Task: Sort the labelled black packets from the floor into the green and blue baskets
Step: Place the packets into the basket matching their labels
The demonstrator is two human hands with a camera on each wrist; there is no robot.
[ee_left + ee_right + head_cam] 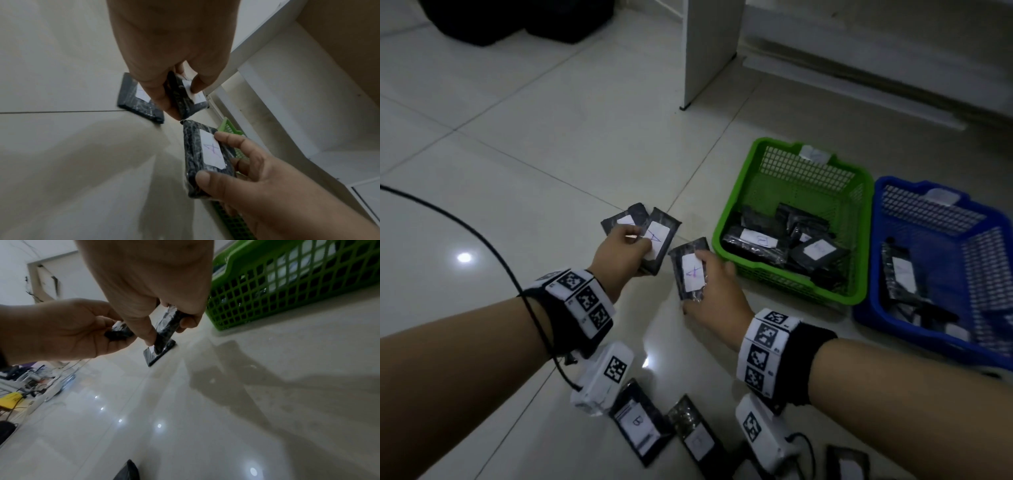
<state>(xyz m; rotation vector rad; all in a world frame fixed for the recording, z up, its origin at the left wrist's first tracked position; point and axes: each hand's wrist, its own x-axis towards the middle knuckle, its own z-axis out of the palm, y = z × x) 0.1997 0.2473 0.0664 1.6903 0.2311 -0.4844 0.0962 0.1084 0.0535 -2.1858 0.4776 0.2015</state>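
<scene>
My left hand (619,253) grips a black packet (658,240) with a white label marked A, held above the floor. My right hand (714,284) grips a second black packet (690,270), also marked A, just left of the green basket (743,270). In the left wrist view the left-hand packet (185,99) sits between thumb and fingers, with the right-hand packet (205,155) below it. A third labelled packet (616,221) lies on the floor behind my left hand. The green basket holds several packets; the blue basket (873,308) at the right holds a few.
More black packets (638,421) lie on the tiles near my wrists at the bottom. A white furniture leg (705,51) stands behind the baskets. A black cable (465,222) crosses the floor at left. Dark bags (517,17) sit at the far back.
</scene>
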